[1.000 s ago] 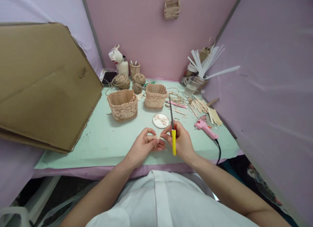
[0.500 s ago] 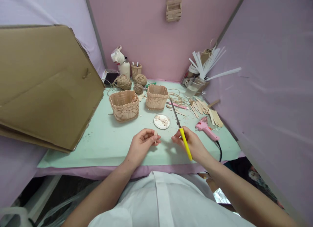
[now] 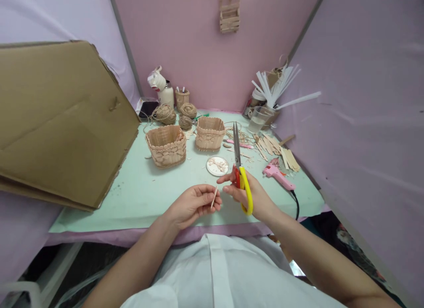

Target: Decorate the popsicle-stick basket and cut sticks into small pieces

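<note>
"What sort of place is this?"
"A small craft booth, I'd say: a pink wall (image 3: 179, 43) behind the far edge, lilac side wall (image 3: 357, 104) on the right."
"Why craft?"
"Scissors (image 3: 237, 160) in the right hand (image 3: 260, 198), a glue gun (image 3: 280, 176) and wooden strips (image 3: 289, 159) along the surface's (image 3: 132, 202) right edge, twine balls (image 3: 165, 114) toward the far left corner."

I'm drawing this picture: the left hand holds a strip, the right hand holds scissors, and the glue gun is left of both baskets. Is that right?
Not quite: the glue gun lies to the right of both baskets, as the head view shows. The rest is right: the left hand holds a strip and the right hand holds scissors.
</note>
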The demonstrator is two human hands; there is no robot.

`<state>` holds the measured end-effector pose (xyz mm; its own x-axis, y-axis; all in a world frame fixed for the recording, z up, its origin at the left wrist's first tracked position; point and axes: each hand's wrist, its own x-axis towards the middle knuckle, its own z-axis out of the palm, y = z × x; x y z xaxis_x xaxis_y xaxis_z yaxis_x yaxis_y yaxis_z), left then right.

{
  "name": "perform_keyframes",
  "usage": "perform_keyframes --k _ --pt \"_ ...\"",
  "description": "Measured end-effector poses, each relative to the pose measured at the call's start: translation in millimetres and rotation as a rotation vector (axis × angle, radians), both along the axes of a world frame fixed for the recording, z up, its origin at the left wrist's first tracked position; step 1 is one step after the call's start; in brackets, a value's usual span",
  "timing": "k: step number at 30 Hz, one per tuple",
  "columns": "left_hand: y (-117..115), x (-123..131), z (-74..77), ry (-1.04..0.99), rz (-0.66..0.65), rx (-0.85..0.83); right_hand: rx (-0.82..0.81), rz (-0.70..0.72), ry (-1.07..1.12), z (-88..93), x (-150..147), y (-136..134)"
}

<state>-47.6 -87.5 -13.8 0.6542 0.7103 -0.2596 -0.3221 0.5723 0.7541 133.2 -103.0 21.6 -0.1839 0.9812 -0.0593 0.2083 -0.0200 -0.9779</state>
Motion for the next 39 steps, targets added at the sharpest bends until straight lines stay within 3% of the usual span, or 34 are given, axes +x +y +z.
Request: perform_keyframes --k 5,10,12,20,23,27,31,39 --pt "-2.1 0.5 -0.3 0.022 -0.021 0.030 -0.025 0.023 0.050 5.5 -13.8 4.5" --pt "-5.7 7.3 -0.9 0.225 0.195 0.308 0.059 -0.094 -0.043 4.2 -10.0 5.6" --pt "-5.9 8.5 -2.0 0.283 0.221 0.372 0.050 -0.111 -0.048 4.1 -8.8 5.5" --pt "-4.2 7.9 -4.9 0.283 0.293 0.335 -0.078 -0.114 -0.019 -1.8 -4.5 7.7" --pt "-3.6 7.5 -3.4 0.284 0.336 0.315 -0.075 -0.048 -0.165 -0.4 5.0 3.2" --pt "2.1 8.7 -0.4 0.216 0.392 0.234 -0.144 0.144 -0.376 9.4 20.0 -11.1" --pt "14.4 14.4 7.2 0.154 0.426 0.188 -0.122 0.298 -0.369 13.7 33.6 -23.4" --pt "31.1 36.6 23.6 0.222 0.347 0.176 -0.177 0.363 -0.360 11.8 48.1 -19.5"
